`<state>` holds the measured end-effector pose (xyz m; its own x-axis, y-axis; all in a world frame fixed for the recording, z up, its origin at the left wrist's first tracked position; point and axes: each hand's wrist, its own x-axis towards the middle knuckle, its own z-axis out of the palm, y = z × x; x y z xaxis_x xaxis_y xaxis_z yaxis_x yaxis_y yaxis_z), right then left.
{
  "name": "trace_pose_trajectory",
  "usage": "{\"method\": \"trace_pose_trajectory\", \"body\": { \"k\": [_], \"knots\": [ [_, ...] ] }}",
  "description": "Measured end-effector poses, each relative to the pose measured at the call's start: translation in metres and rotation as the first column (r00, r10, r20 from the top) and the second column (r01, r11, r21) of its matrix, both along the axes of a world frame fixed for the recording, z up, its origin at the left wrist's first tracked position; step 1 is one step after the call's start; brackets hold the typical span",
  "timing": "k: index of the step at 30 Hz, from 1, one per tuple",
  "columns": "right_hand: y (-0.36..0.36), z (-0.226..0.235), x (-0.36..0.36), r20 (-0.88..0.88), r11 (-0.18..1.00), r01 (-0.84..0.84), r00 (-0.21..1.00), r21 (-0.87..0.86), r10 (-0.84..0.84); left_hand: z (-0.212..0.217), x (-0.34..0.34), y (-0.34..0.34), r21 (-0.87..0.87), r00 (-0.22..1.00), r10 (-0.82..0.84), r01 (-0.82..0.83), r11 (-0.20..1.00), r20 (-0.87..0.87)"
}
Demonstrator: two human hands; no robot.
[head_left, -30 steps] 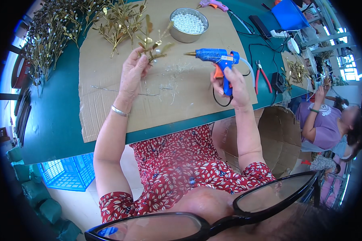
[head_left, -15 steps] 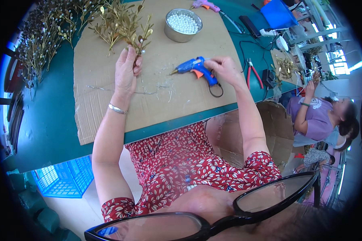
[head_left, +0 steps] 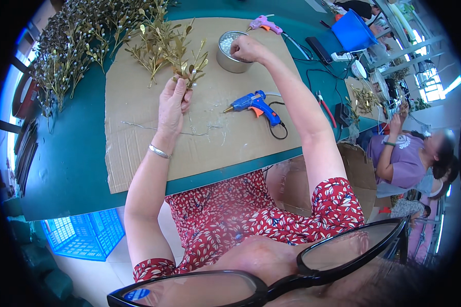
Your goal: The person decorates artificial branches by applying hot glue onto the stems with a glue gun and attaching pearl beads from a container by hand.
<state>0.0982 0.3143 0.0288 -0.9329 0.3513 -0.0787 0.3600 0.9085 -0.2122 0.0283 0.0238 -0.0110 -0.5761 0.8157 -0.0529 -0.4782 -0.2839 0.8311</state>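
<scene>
Left hand point(head_left: 174, 105): grip clamped on a gold-leaved sprig point(head_left: 190, 75), thumb against fingers at its lower end; silver bracelet point(head_left: 159, 151) at the wrist.
Gold-leaved sprig: over the cardboard sheet point(head_left: 143, 166), left of the bead tin point(head_left: 234, 65); pale bead visible near the thumb.
Right hand point(head_left: 249, 49): fingertips bunched inside the bead tin, at the white beads point(head_left: 229, 39); whether any is pinched, cannot tell.
Blue glue gun point(head_left: 254, 105): on its side on the cardboard sheet, untouched, nozzle leftward.
Thin wire point(head_left: 193, 133): across the cardboard sheet, passing beneath the left wrist.
Desk point(head_left: 71, 169): green; berried stems point(head_left: 61, 56) heaped far left, red-handled pliers point(head_left: 327, 111) near right forearm, pink glue gun point(head_left: 265, 23) beyond the bead tin.
Co-worker point(head_left: 402, 158): far right, purple top.
</scene>
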Motion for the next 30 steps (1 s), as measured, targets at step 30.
{"method": "trace_pose_trajectory", "body": {
  "k": [30],
  "knots": [
    [-0.149, 0.016, 0.099, -0.317, -0.070, -0.428, 0.759, -0.901, -0.569, 0.002, 0.018, -0.002, -0.032, 0.994, -0.081, 0.079, 0.996, -0.068]
  ]
}}
